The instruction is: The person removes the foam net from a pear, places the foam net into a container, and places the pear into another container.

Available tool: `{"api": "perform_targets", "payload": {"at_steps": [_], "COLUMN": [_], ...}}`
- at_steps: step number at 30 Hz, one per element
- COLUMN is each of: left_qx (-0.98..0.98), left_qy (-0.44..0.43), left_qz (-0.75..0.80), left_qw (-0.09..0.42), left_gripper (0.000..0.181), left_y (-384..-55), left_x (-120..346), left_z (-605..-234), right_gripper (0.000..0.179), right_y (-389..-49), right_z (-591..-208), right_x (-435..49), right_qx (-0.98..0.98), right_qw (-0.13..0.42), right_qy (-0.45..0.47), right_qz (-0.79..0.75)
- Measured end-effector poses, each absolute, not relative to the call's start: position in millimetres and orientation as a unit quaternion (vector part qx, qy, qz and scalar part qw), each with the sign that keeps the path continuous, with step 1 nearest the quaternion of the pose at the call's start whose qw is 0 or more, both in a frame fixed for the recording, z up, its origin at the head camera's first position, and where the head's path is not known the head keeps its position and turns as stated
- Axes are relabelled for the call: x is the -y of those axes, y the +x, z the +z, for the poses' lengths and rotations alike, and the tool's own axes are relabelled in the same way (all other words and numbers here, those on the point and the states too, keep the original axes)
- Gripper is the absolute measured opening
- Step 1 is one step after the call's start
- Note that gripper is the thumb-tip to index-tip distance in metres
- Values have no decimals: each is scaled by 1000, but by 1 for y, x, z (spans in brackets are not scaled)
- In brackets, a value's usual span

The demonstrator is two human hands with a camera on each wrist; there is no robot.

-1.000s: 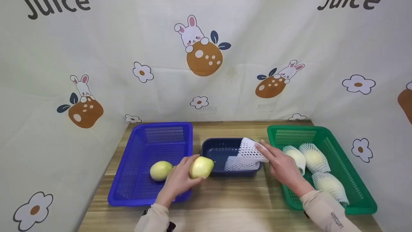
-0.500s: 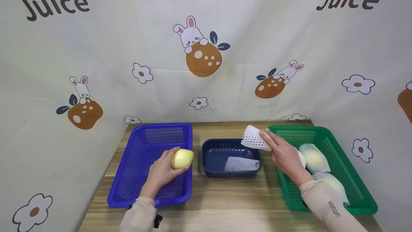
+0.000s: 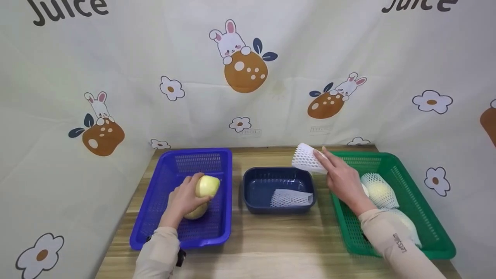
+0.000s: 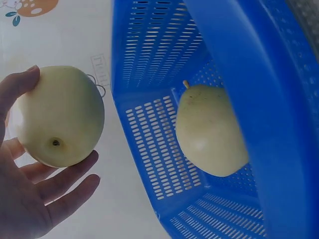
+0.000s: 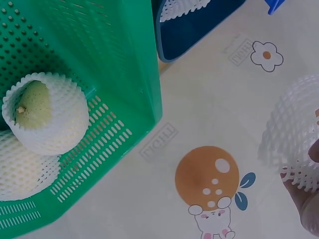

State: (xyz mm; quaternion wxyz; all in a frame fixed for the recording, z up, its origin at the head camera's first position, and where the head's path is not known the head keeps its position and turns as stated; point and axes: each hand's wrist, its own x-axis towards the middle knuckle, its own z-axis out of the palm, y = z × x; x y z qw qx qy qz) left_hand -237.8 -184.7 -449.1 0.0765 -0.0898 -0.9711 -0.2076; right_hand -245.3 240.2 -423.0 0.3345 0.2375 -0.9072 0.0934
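My left hand (image 3: 181, 201) grips a bare yellow-green pear (image 3: 208, 186) over the blue basket (image 3: 229, 174). Thumb and fingers sit around its sides in the left wrist view. Another bare pear (image 4: 209, 129), stem showing, lies inside that basket and is partly covered by my hand in the head view. My right hand (image 3: 344, 182) pinches an empty white foam net sleeve (image 3: 306, 158) above the back right corner of a small dark blue bin (image 3: 263, 184). Inside this bin lies a second foam net sleeve (image 3: 290, 197), flat on the bottom.
On the right stands a green basket (image 3: 430, 217) with net-wrapped pears (image 3: 379, 192), partly hidden by my right arm. All three containers stand on a wooden table (image 3: 271, 240). A printed cloth (image 3: 286, 104) hangs behind and at both sides.
The left hand has carried its pear left, from beside the small bin to above the blue basket. My right hand has lifted its foam net sleeve up and back, out of the small bin.
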Motion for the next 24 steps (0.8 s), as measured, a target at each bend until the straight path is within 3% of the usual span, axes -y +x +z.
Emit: {"api": "perform_targets", "payload": {"at_steps": [16,24], "left_qx": [982,981], "left_qy": [-99,-106], "left_qz": [-155,-144], "left_qw": [-50,-79], "left_gripper": [64,64], "left_y": [-245,-246], "left_x": [186,179], "left_z": [-474,-479], "right_gripper": [70,70], "right_y": [-262,-270], "right_z": [-437,-447], "right_x": [-224,-210], "right_qx": [915,919], "right_qw": [320,312], "right_qy": [230,228], "right_qz": [90,83]}}
